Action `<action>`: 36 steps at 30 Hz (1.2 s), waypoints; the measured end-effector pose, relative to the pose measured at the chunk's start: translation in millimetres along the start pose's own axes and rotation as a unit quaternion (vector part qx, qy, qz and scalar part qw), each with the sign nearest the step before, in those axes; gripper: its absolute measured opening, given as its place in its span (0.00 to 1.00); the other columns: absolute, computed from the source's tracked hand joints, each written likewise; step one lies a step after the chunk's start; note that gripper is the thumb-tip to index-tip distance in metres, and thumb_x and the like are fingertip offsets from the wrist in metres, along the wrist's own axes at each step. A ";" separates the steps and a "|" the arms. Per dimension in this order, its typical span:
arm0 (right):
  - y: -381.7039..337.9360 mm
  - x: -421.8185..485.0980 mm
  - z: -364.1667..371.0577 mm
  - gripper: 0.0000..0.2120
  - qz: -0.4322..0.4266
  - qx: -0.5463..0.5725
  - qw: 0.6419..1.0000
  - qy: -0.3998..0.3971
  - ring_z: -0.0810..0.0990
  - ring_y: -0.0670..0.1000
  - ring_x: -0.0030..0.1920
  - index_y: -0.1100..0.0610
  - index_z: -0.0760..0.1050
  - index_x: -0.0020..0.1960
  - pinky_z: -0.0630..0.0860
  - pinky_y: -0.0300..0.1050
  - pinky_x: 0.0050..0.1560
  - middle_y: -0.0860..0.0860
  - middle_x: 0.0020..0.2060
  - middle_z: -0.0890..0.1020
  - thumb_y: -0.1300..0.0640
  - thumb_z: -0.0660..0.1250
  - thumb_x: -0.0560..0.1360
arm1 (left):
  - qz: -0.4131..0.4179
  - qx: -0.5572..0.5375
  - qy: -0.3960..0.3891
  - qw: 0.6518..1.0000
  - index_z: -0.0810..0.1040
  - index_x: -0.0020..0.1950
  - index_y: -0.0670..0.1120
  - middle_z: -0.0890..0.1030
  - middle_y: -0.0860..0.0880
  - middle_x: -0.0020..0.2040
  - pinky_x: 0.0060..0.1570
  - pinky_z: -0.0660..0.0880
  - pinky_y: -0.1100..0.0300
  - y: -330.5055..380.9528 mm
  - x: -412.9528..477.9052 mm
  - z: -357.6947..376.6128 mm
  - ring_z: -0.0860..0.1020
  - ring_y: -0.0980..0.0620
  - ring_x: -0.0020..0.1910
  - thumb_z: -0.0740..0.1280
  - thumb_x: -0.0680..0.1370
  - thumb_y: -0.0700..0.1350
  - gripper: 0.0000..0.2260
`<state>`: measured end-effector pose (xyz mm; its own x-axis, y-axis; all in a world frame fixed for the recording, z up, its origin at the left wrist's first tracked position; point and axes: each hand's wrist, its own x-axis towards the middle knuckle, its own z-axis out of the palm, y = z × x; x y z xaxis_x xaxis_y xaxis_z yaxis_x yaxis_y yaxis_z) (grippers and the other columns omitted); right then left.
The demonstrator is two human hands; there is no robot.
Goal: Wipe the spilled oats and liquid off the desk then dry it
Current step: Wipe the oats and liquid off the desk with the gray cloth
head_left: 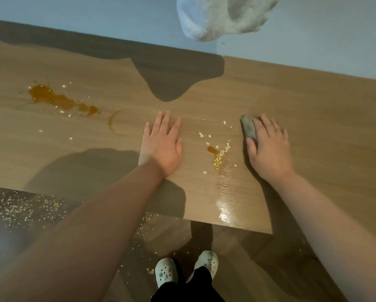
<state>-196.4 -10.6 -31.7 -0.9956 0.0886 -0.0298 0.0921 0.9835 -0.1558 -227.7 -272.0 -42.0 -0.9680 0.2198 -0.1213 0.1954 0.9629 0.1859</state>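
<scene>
Right hand (267,147) is pressed flat on a grey cloth (249,129), fingers spread over it; only the cloth's left edge is seen past the fingers, so it is pinned down rather than clenched. Left hand (162,144) is laid palm-down on the desk (313,118), fingers together, nothing held; judged a brace.

Between the two hands a small oat pile (219,159) is found, with an amber drop (212,149) touching its left side. The pile's long axis runs near-to-far, slightly tilted. It lies just left of the cloth hand, so the right hand is nearer; a leftward sweep across that axis is judged the next move.

The larger amber puddle (58,99) lies well apart, far left, beyond the left hand, with scattered flakes around it. A wet sheen (226,199) is seen near the front edge, still to be dried. Oats are also scattered on the floor (237,258).
</scene>
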 end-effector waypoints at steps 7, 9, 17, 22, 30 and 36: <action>32.0 87.6 -1.1 0.26 0.162 0.020 0.985 0.046 0.59 0.64 0.74 0.61 0.61 0.75 0.54 0.60 0.75 0.61 0.75 0.62 0.52 0.56 0.80 | 0.011 -0.029 0.054 0.998 0.61 0.78 0.48 0.57 0.43 0.79 0.75 0.50 0.45 -1.1 -3.1 4.3 0.53 0.45 0.79 0.54 0.79 0.50 0.26; 9.1 96.5 2.7 0.27 0.149 0.025 0.987 0.052 0.60 0.64 0.74 0.61 0.61 0.75 0.54 0.60 0.75 0.61 0.75 0.62 0.52 0.57 0.79 | -0.004 -0.034 0.037 0.999 0.59 0.79 0.49 0.54 0.45 0.80 0.76 0.46 0.48 0.4 -2.7 3.3 0.49 0.48 0.79 0.57 0.81 0.48 0.26; 30.0 70.6 -15.1 0.26 -0.140 0.090 0.986 -0.030 0.66 0.59 0.72 0.59 0.61 0.75 0.61 0.53 0.73 0.59 0.74 0.66 0.53 0.61 0.80 | -0.021 -0.038 0.019 0.999 0.53 0.80 0.52 0.49 0.48 0.81 0.77 0.42 0.51 1.7 -2.7 0.8 0.44 0.52 0.79 0.54 0.81 0.50 0.27; 34.6 147.4 -6.4 0.22 0.134 0.078 0.982 0.103 0.62 0.63 0.73 0.64 0.67 0.69 0.59 0.59 0.73 0.62 0.74 0.63 0.54 0.60 0.79 | -0.023 -0.042 0.021 0.999 0.54 0.80 0.53 0.49 0.49 0.81 0.77 0.41 0.51 1.6 -3.6 1.0 0.43 0.52 0.79 0.53 0.81 0.50 0.26; 3.8 124.2 1.7 0.24 -0.184 0.063 0.981 -0.006 0.61 0.61 0.75 0.60 0.64 0.75 0.55 0.58 0.76 0.59 0.75 0.64 0.54 0.60 0.81 | -0.013 -0.044 0.032 0.998 0.57 0.79 0.53 0.52 0.49 0.80 0.76 0.43 0.51 -0.4 -3.6 3.2 0.46 0.52 0.79 0.49 0.78 0.53 0.28; 36.7 160.5 -1.5 0.23 0.021 0.033 0.997 0.070 0.62 0.66 0.71 0.61 0.65 0.73 0.58 0.59 0.72 0.62 0.73 0.63 0.55 0.59 0.80 | -0.006 -0.041 0.043 0.998 0.59 0.78 0.52 0.55 0.48 0.80 0.77 0.46 0.49 -1.0 -3.6 2.6 0.49 0.50 0.79 0.49 0.78 0.53 0.28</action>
<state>-352.8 40.0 -40.7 -0.9828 0.1554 0.1000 0.1301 0.9662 -0.2225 -224.0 -273.3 -44.3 -0.9807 0.1915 -0.0403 0.1743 0.9482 0.2655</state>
